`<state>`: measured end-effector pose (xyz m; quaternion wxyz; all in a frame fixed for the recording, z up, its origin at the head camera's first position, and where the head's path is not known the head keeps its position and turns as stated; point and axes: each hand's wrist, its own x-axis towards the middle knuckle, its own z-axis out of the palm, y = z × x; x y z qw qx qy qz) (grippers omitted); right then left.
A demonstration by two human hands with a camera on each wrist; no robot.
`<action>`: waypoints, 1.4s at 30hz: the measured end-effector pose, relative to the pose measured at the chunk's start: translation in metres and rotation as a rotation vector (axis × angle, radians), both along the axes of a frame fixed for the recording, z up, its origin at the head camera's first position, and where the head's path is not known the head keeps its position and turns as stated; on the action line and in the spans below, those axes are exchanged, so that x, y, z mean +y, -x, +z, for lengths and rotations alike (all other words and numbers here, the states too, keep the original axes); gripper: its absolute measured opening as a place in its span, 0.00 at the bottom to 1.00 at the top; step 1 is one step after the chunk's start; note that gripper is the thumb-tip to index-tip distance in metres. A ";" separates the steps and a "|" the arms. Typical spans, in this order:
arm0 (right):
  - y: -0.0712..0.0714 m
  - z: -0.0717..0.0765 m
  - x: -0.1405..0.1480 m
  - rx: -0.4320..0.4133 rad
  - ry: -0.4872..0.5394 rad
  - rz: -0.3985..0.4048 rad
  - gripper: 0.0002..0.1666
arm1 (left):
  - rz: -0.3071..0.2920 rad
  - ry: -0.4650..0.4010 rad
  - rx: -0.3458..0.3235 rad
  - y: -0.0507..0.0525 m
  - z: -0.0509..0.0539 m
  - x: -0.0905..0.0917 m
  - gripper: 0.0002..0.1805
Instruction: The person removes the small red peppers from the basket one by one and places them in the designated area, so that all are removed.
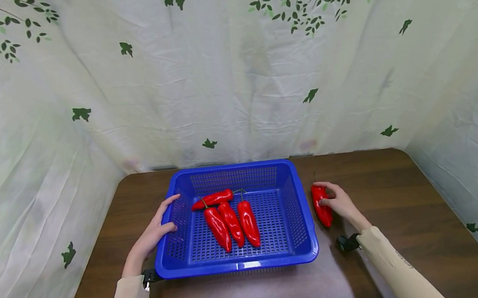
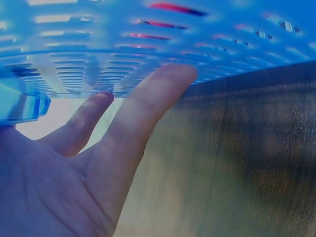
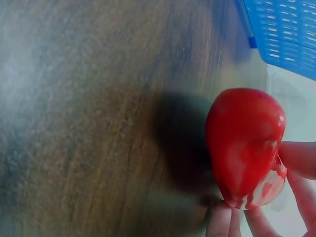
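Note:
A blue plastic basket (image 1: 310, 251) stands on the table with several glossy red chili peppers (image 1: 249, 223) inside, toward its left and middle. At the basket's left side is my left hand (image 1: 155, 233), its thumb and fingers spread and fairly straight. The left wrist view shows the thumb (image 2: 163, 94) against the slotted basket wall (image 2: 113, 29). To the right of the basket, my right hand (image 1: 339, 202) pinches another red chili pepper (image 1: 321, 208) between thumb and fingers. In the right wrist view this pepper (image 3: 244, 138) casts a shadow on the wood beside it.
The brown wooden table (image 1: 395, 211) extends on both sides of the basket. Pale cloth with printed leaves (image 1: 234, 84) hangs behind the table and at both sides. Each wrist carries a dark strapped device (image 1: 348, 243).

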<state>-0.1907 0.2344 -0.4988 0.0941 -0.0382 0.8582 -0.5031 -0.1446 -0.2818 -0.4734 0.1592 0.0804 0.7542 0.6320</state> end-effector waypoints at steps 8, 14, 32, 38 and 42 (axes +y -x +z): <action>-0.002 0.003 -0.001 -0.004 0.027 -0.015 0.32 | 0.003 -0.005 -0.008 0.000 0.000 0.000 0.41; -0.003 0.007 0.001 0.027 0.026 -0.033 0.29 | 0.002 -0.004 -0.011 0.000 -0.001 0.000 0.41; -0.003 0.021 0.002 0.085 0.014 -0.062 0.27 | 0.004 -0.035 -0.020 0.000 0.000 0.001 0.42; -0.003 0.029 -0.002 0.117 0.068 -0.042 0.27 | 0.007 -0.041 -0.021 0.000 0.000 0.001 0.43; -0.003 0.039 -0.008 0.139 0.101 -0.015 0.27 | 0.010 -0.039 -0.027 -0.001 0.001 0.001 0.43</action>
